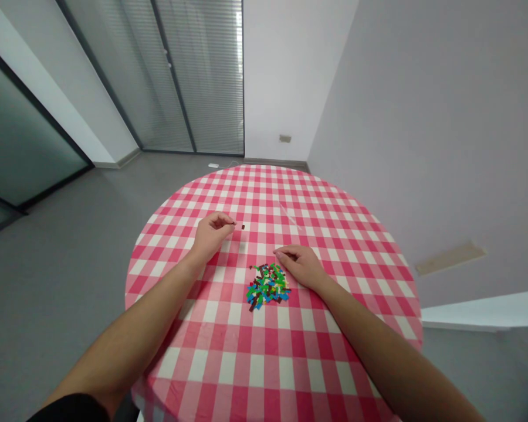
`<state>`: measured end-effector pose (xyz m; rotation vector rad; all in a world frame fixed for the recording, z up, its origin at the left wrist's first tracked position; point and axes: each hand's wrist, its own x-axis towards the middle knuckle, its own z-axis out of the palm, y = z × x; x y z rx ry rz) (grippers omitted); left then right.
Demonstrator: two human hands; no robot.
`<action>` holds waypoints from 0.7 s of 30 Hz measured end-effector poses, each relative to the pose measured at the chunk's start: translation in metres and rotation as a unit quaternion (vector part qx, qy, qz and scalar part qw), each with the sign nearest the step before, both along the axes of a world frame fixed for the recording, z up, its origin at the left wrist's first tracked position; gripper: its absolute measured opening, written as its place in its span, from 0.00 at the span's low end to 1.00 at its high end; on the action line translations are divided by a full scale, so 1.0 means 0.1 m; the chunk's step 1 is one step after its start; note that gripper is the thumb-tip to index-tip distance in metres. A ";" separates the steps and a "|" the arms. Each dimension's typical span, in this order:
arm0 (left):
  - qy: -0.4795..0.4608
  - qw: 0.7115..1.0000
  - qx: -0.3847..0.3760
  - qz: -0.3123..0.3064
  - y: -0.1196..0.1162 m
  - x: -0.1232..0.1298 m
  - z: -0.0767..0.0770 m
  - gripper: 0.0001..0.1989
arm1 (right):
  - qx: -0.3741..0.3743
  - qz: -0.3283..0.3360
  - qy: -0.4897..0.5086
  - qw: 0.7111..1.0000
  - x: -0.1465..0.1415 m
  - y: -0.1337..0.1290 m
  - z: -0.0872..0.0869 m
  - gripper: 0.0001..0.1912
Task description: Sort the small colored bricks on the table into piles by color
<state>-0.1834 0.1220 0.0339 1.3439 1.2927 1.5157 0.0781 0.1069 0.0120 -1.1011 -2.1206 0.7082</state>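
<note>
Beyond the pile of small bricks (268,286) and off to its left, here's the left hand (213,234), thumb and forefinger pinched on a tiny dark piece (234,223), too small to make out in detail. Just right of those fingertips, and also beyond the pile, a small dark brick (243,227) sits alone on the checked tablecloth (255,369). Over at the pile's far right edge comes the right hand (303,265), palm down, fingers curled, tips close together just past the bricks; whether they grip anything, I can't tell. And what a colourful heap: green, blue, brown, with bits of red, yellow and white, all jumbled on the pink, red and white cloth! Well past the pile, over the table's far edge, stand glass panels with blinds (202,70), and a plain pale wall (431,117) rises to its right.
</note>
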 end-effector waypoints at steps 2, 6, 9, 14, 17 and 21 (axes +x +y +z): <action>-0.014 1.000 0.002 0.015 0.03 -0.05 0.04 0.05 | 0.003 0.000 0.002 1.000 0.00 0.00 0.00 0.14; -0.052 0.998 0.005 0.028 0.10 -0.16 0.10 0.05 | 0.002 0.000 -0.001 1.000 0.00 0.00 -0.01 0.13; -0.079 0.997 -0.007 0.022 0.17 -0.24 0.13 0.06 | -0.003 -0.003 -0.004 1.000 0.00 0.00 0.00 0.13; -0.033 0.999 -0.015 0.019 0.26 -0.29 0.13 0.13 | -0.022 -0.008 -0.005 1.000 -0.01 0.00 0.01 0.13; 0.051 0.998 -0.028 0.005 0.31 -0.25 0.07 0.11 | -0.027 -0.008 -0.004 1.000 -0.01 0.00 0.01 0.14; 0.138 0.990 -0.007 -0.026 0.40 -0.12 -0.07 0.07 | -0.021 -0.009 0.001 1.000 -0.01 0.01 0.00 0.12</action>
